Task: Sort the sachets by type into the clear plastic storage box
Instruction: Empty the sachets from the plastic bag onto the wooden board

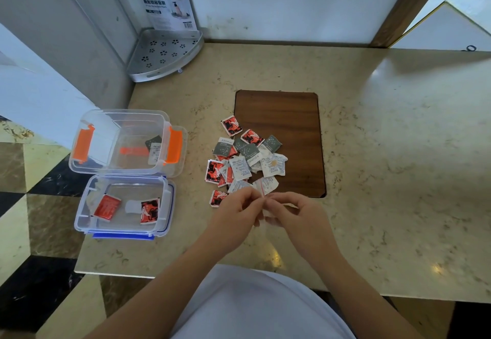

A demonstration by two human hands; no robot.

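A heap of several red, grey-green and white sachets (245,156) lies on the marble counter by the left edge of a wooden inlay. My left hand (235,212) and my right hand (295,212) meet just below the heap, and both pinch one white sachet (264,212) between their fingertips. At the left stand two clear plastic boxes. The orange-clipped box (125,142) holds a grey-green and a white sachet. The blue-trimmed box (125,206) holds two red sachets (107,207).
A metal corner shelf (164,54) with a printed card stands at the back left against the wall. The wooden inlay (289,126) is set flush in the counter. The counter's left edge drops to a tiled floor just beyond the boxes.
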